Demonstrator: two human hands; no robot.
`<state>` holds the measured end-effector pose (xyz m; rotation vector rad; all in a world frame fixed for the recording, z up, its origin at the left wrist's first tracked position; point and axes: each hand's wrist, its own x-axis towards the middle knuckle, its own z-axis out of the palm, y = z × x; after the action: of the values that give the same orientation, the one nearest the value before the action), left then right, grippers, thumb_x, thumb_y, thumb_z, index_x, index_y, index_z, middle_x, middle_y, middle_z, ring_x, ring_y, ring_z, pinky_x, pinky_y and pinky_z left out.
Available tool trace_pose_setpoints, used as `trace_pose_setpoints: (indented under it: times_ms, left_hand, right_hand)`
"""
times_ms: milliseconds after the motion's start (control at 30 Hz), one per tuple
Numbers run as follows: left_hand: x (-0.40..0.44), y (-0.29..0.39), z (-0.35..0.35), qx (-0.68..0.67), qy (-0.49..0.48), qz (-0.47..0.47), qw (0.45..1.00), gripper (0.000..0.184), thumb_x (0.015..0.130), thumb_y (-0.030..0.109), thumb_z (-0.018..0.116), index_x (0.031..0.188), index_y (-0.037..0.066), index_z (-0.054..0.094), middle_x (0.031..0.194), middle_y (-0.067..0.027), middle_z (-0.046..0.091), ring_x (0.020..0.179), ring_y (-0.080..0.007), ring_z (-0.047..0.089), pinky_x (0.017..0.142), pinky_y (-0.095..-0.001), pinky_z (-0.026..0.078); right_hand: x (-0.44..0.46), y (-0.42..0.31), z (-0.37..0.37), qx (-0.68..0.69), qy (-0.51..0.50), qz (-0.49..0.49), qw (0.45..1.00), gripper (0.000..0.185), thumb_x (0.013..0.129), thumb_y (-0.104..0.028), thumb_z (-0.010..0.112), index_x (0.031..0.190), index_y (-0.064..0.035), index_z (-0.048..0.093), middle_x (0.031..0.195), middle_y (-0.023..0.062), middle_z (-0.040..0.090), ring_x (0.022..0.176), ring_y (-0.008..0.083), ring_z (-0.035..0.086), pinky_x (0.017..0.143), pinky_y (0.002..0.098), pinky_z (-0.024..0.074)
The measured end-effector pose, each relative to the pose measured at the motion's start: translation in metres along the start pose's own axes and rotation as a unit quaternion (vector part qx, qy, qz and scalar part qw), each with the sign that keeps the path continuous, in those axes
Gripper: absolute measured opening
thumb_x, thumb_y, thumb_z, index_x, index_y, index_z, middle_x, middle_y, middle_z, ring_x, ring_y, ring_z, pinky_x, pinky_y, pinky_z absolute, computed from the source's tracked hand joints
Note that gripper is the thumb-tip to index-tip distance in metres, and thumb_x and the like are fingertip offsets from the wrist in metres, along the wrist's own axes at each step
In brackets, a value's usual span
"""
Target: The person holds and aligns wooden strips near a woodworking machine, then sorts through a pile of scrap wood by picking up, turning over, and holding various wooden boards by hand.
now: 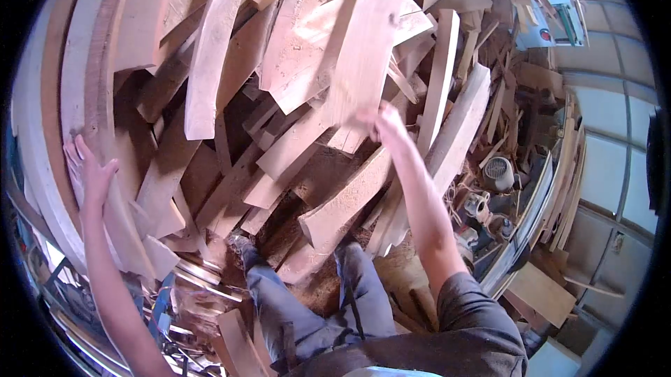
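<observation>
At the left, my left hand (91, 167) lies with its fingers spread against a long upright plank (87, 90), thumb pointing right. My right hand (383, 124), right of centre, has its fingers curled at the lower end of a wide pale board (367, 48); the fingertips are blurred. That board leans over a heap of other wood pieces. Below the right hand, a thick offcut (342, 202) slants down toward my legs. Left of centre, a long narrow board (213, 55) hangs over the dark gaps of the heap.
My legs (300, 300) stand among the wood pieces. To the right are a grey motor (498, 174), metal parts (477, 205) and a metal rail (524, 237). A panelled wall (601, 153) runs along the far right. Wood scraps lie at the lower left.
</observation>
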<state>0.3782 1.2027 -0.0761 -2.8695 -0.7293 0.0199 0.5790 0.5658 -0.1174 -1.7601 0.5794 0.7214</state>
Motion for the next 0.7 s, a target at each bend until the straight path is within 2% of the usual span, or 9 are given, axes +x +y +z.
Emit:
trace_pose_setpoints:
  times_ms: [67, 200, 300, 467, 500, 533, 633, 667, 700]
  left_hand:
    - [0.001, -0.001, 0.001, 0.0, -0.012, -0.003, 1.0, 0.114, 0.069, 0.028, 0.084, 0.154, -0.002, 0.015, 0.159, -0.0313, 0.015, 0.149, -0.0457, 0.011, 0.123, -0.0495, 0.009]
    - [0.0, 0.01, -0.014, -0.003, -0.043, -0.017, 0.999, 0.117, 0.068, 0.031, 0.084, 0.155, -0.001, 0.013, 0.16, -0.0306, 0.014, 0.149, -0.0462, 0.008, 0.123, -0.0509, 0.007]
    - [0.002, 0.022, -0.047, -0.009, -0.103, -0.012, 0.995, 0.119, 0.067, 0.037, 0.085, 0.154, -0.001, 0.015, 0.159, -0.031, 0.014, 0.148, -0.0477, 0.009, 0.123, -0.0521, 0.01]
    - [-0.033, 0.067, -0.109, -0.12, -0.207, -0.095, 0.966, 0.119, 0.071, 0.045, 0.082, 0.157, 0.0, 0.013, 0.159, -0.0301, 0.018, 0.15, -0.0414, 0.011, 0.123, -0.0475, 0.01]
    - [-0.062, 0.077, -0.044, -0.275, -0.107, -0.08, 0.952, 0.112, 0.072, 0.045, 0.081, 0.153, -0.002, 0.019, 0.157, -0.0308, 0.023, 0.148, -0.0397, 0.019, 0.121, -0.0452, 0.017]
    - [-0.091, 0.086, 0.019, -0.415, -0.018, -0.035, 0.909, 0.107, 0.073, 0.045, 0.08, 0.15, -0.004, 0.025, 0.154, -0.0314, 0.028, 0.145, -0.0381, 0.027, 0.119, -0.0428, 0.025]
    - [-0.208, 0.179, -0.124, -0.515, -0.376, 0.009, 0.771, 0.054, 0.083, 0.037, 0.075, 0.113, -0.005, 0.059, 0.117, -0.0211, 0.064, 0.106, -0.0311, 0.063, 0.091, -0.0449, 0.048]
    - [-0.257, 0.201, -0.134, -0.627, -0.346, 0.0, 0.699, 0.064, 0.082, 0.045, 0.077, 0.122, -0.001, 0.057, 0.121, -0.0162, 0.063, 0.112, -0.0251, 0.059, 0.098, -0.0392, 0.044]
    - [-0.292, 0.222, -0.164, -0.744, -0.438, -0.118, 0.49, 0.074, 0.081, 0.047, 0.08, 0.133, 0.003, 0.052, 0.13, -0.0101, 0.059, 0.119, -0.022, 0.052, 0.106, -0.0377, 0.038]
  right_hand:
    - [-0.07, 0.041, 0.011, -0.007, 0.046, 0.02, 0.999, 0.04, 0.073, -0.015, 0.079, 0.11, -0.0043, 0.067, 0.091, 0.0075, 0.072, 0.074, 0.0175, 0.068, 0.064, 0.0302, 0.0551]
    - [-0.183, 0.119, 0.015, -0.233, 0.002, -0.007, 0.973, 0.028, 0.074, -0.02, 0.073, 0.096, -0.0029, 0.07, 0.086, 0.0109, 0.071, 0.085, 0.0249, 0.069, 0.074, 0.0392, 0.0546]
    - [-0.251, 0.138, 0.041, -0.381, 0.144, -0.178, 0.896, 0.025, 0.073, -0.02, 0.07, 0.09, -0.0013, 0.067, 0.087, 0.015, 0.062, 0.08, 0.0336, 0.065, 0.071, 0.0417, 0.0518]
    - [-0.336, 0.142, 0.05, -0.396, 0.16, -0.24, 0.872, 0.052, 0.071, -0.01, 0.072, 0.123, -0.0089, 0.066, 0.098, 0.0126, 0.062, 0.09, 0.0342, 0.064, 0.078, 0.0424, 0.053]
    - [-0.351, 0.15, 0.052, -0.386, 0.158, -0.236, 0.878, 0.052, 0.071, -0.009, 0.072, 0.123, -0.0088, 0.066, 0.098, 0.0126, 0.062, 0.09, 0.0342, 0.064, 0.078, 0.0424, 0.0531]
    - [-0.361, 0.153, 0.055, -0.376, 0.158, -0.236, 0.882, 0.052, 0.07, -0.007, 0.072, 0.123, -0.0087, 0.066, 0.099, 0.0126, 0.061, 0.091, 0.0341, 0.064, 0.078, 0.0424, 0.0532]
    - [-0.41, 0.156, 0.052, -0.398, 0.17, -0.277, 0.858, 0.053, 0.068, -0.003, 0.068, 0.121, -0.0071, 0.067, 0.097, 0.0135, 0.062, 0.091, 0.0344, 0.063, 0.079, 0.0428, 0.0534]
    - [-0.424, 0.156, 0.051, -0.409, 0.173, -0.289, 0.848, 0.054, 0.067, -0.003, 0.067, 0.121, -0.0068, 0.067, 0.097, 0.0137, 0.061, 0.091, 0.0345, 0.063, 0.079, 0.0429, 0.0535]
    - [-0.443, 0.152, 0.049, -0.422, 0.173, -0.308, 0.835, 0.056, 0.066, -0.002, 0.066, 0.122, -0.0081, 0.066, 0.099, 0.0118, 0.061, 0.093, 0.0333, 0.062, 0.078, 0.0431, 0.0536]
